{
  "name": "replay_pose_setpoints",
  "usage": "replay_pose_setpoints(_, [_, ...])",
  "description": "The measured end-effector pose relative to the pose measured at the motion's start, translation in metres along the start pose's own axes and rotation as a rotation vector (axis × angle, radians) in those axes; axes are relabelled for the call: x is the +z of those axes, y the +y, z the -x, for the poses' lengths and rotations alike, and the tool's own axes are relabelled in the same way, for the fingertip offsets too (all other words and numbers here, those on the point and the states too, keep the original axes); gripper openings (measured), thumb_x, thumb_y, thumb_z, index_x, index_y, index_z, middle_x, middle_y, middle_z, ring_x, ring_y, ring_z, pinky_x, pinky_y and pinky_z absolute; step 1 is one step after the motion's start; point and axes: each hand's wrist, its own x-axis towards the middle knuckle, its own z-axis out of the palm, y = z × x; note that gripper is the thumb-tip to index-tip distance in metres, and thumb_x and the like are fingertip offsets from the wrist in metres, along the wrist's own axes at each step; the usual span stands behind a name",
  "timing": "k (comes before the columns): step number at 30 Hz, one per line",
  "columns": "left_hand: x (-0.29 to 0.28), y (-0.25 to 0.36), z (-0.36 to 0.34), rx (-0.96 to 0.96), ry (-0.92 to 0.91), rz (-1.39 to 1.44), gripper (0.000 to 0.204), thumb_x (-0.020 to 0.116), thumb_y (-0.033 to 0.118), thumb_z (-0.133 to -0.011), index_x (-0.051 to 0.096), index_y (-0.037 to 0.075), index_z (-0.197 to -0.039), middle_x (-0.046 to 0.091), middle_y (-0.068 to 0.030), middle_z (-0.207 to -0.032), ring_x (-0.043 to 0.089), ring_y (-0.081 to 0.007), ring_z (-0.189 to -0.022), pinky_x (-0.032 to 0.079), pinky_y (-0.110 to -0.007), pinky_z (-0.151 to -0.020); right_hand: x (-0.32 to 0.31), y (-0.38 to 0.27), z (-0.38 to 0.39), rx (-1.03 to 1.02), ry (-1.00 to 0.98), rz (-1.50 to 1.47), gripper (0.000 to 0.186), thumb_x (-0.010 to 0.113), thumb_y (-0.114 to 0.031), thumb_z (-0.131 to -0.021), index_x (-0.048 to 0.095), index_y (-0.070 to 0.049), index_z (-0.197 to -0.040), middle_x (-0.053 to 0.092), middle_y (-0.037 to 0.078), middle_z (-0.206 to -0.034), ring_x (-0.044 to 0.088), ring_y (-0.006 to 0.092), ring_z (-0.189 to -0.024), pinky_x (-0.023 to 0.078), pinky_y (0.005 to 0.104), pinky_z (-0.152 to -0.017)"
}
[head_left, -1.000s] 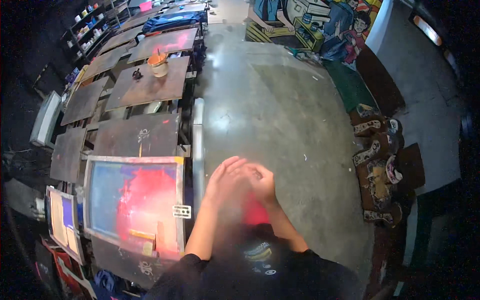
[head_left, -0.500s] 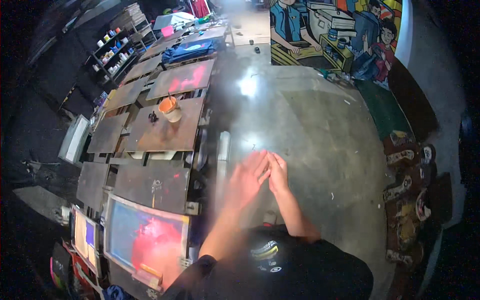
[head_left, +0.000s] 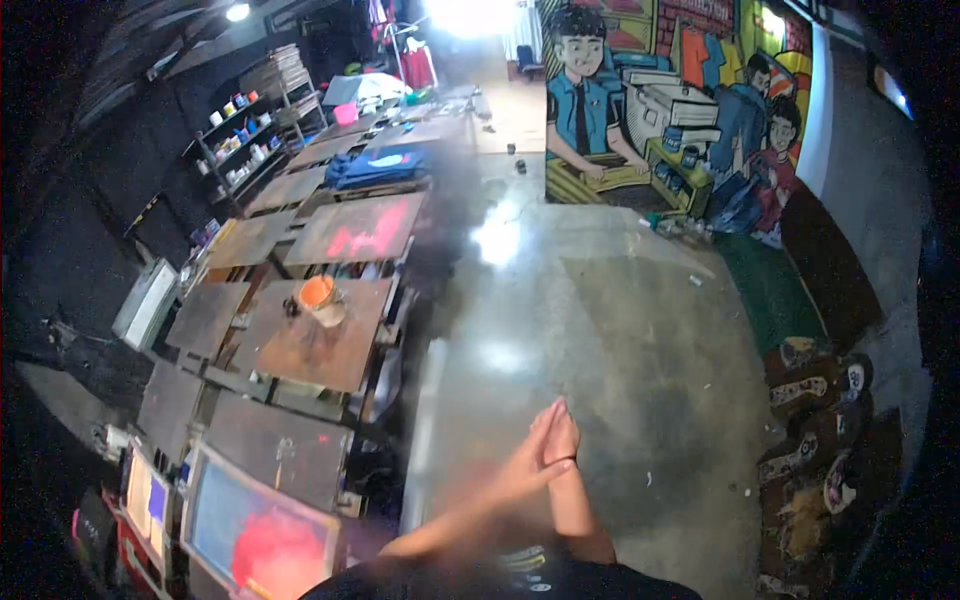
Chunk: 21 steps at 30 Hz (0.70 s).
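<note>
Since half a second ago, both hands have slipped lower in the view and gone from fingertips touching to lying flat against each other, while the view has lifted to take in more of the painted wall. The left hand (head_left: 537,457) lies along the right hand (head_left: 568,438), its thumb near the right wrist; the two are together, and I cannot tell whether anything sits between the palms. They are over the bare floor (head_left: 620,340), to the right of one large frame (head_left: 222,502) and well apart from it; a red patch covers part of its blue mesh. One smaller frame (head_left: 158,512) stands left of that. Farther out, one bucket (head_left: 325,308), orange inside, stands on a board (head_left: 350,360); how full it is, I cannot tell. Beyond are one blue cloth (head_left: 372,170), one pink tub (head_left: 346,114) and one shelf (head_left: 228,152) holding many small containers.
</note>
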Motion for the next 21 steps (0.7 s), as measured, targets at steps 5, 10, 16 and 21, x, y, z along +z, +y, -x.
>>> replay_pose_setpoints(5, [0.001, -0.025, -0.054, -0.022, -0.173, -0.029, 0.090, 0.071, 0.020, -0.090, 0.012, 0.004, -0.157, 0.018, -0.0200, -0.162, 0.021, -0.0305, -0.149, 0.021, -0.041, -0.120, -0.002, -0.052, -0.022, 0.081, 0.073, -0.067, 0.035, 0.053, -0.047, -0.098, 0.055, -0.018, -0.078, 0.054, 0.000, -0.067, 0.052, 0.0175, -0.059, 0.044, 0.0323, -0.053])
replay_pose_setpoints(10, [-0.021, -0.019, -0.127, -0.194, -0.230, 0.292, 0.076, 0.072, 0.020, -0.090, 0.030, 0.005, -0.152, 0.045, -0.0142, -0.150, 0.044, -0.0241, -0.136, 0.038, -0.039, -0.111, 0.031, -0.112, -0.067, 0.048, 0.236, 0.013, 0.048, 0.050, -0.054, -0.099, 0.051, -0.023, -0.062, 0.051, -0.004, -0.052, 0.047, 0.0121, -0.044, 0.037, 0.0308, -0.044])
replay_pose_setpoints(16, [-0.065, -0.059, -0.224, -0.012, -0.335, 0.198, 0.072, 0.068, 0.025, -0.094, 0.030, 0.004, -0.152, 0.046, -0.0140, -0.149, 0.048, -0.0244, -0.133, 0.038, -0.039, -0.112, 0.080, -0.147, -0.145, -0.085, 0.196, 0.138, 0.047, 0.055, -0.054, -0.096, 0.043, -0.027, -0.059, 0.043, -0.009, -0.050, 0.039, 0.0055, -0.041, 0.030, 0.0240, -0.042])
replay_pose_setpoints(21, [-0.117, -0.098, -0.285, -0.027, -0.269, 0.189, 0.069, 0.065, 0.023, -0.096, 0.029, 0.003, -0.152, 0.044, -0.0142, -0.150, 0.045, -0.0223, -0.136, 0.036, -0.039, -0.113, 0.118, -0.131, -0.231, -0.145, 0.287, 0.107, 0.043, 0.053, -0.049, -0.098, 0.049, -0.022, -0.065, 0.049, -0.005, -0.059, 0.048, 0.0087, -0.055, 0.036, 0.0276, -0.050])
